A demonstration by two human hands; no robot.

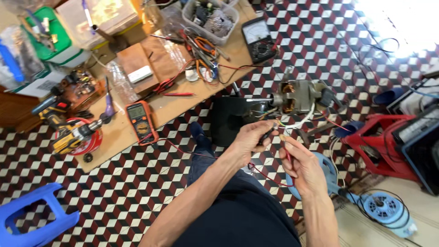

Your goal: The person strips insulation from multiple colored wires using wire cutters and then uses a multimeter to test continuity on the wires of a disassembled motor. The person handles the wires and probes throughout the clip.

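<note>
While both hands' fingers pinch test probes (267, 133), the motor (299, 97) sits just beyond.

The floor of small ceramic tiles (137, 183) runs in a cube pattern of dark red, black and white, and on it sits a bright blue moulded plastic stool (32, 219) and a red plastic stool (370, 142). An orange-cased handheld digital multimeter (141, 121) with a black face lies on the pale brown wooden board (119, 137), beside a yellow-and-black cordless drill (73, 135), while a thin red test lead (270, 176) crosses the person's dark navy trousers (238, 215)
</note>
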